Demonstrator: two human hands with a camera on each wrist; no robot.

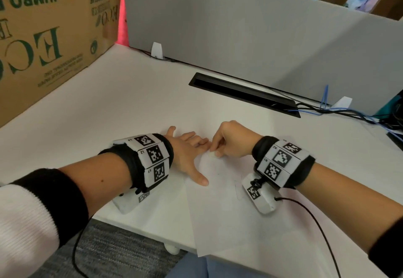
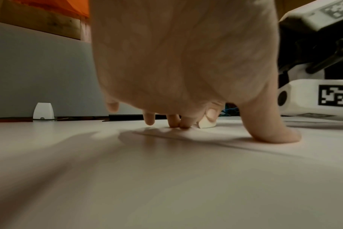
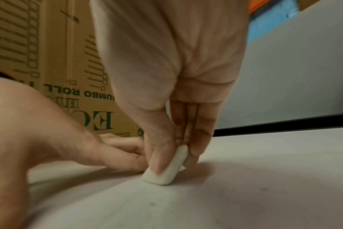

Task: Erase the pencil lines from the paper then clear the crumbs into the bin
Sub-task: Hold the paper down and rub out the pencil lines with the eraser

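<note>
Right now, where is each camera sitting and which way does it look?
Head: on the head, looking down at both hands and the white paper sheet.
Left wrist: low on the desk, looking along the left hand.
Right wrist: low, looking along the right hand.
All three share the small white eraser.

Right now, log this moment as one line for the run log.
stage: erasing | right hand: pinches eraser on paper | left hand: presses paper flat | faint pencil lines remain
</note>
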